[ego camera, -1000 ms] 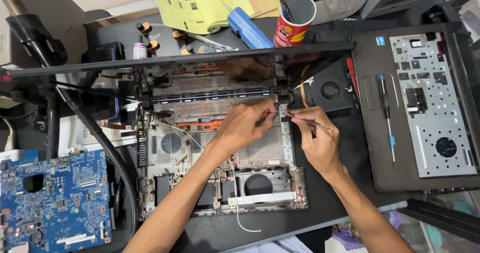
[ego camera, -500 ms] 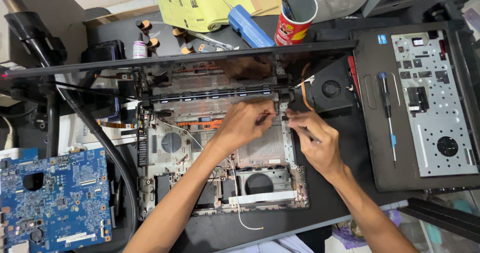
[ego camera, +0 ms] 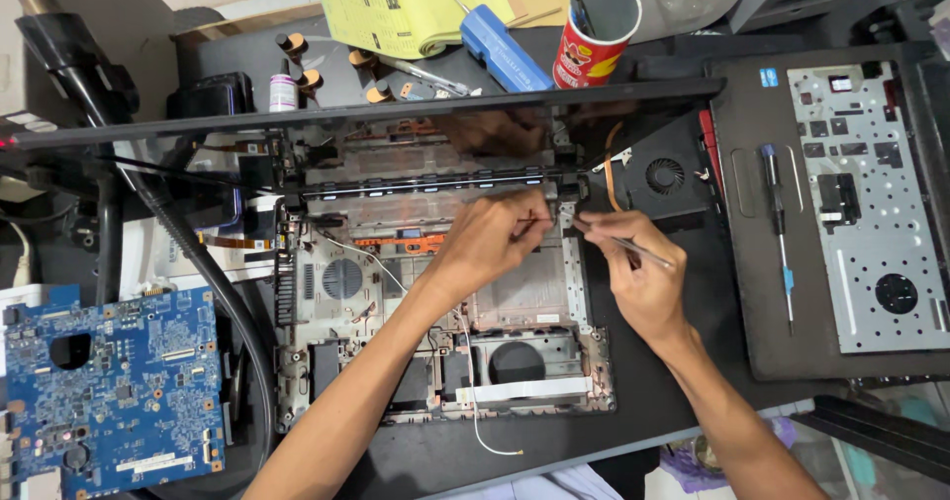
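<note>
A stripped laptop base [ego camera: 346, 292] lies open on the dark bench, its screen panel [ego camera: 396, 114] standing up at the far edge. My left hand [ego camera: 495, 238] rests on the base near the right hinge [ego camera: 566, 191], fingers pinched around a thin wire. My right hand [ego camera: 638, 277] grips slim metal tweezers [ego camera: 633, 250], tips pointing left toward the hinge and almost meeting the left fingertips. A white antenna cable [ego camera: 473, 401] trails from the hands down across the base to the bench's front edge.
A blue motherboard [ego camera: 109, 396] lies at the lower left. At right sits the upturned keyboard cover [ego camera: 871, 203] with a screwdriver [ego camera: 777, 213] on it. Behind the screen are a red can of tools [ego camera: 594, 35], a blue tool [ego camera: 505, 45], yellow papers [ego camera: 406, 5] and small bottles [ego camera: 284, 90].
Both hands stay at the right hinge. The fingertips and tweezers have shifted slightly together; nothing has been lifted away.
</note>
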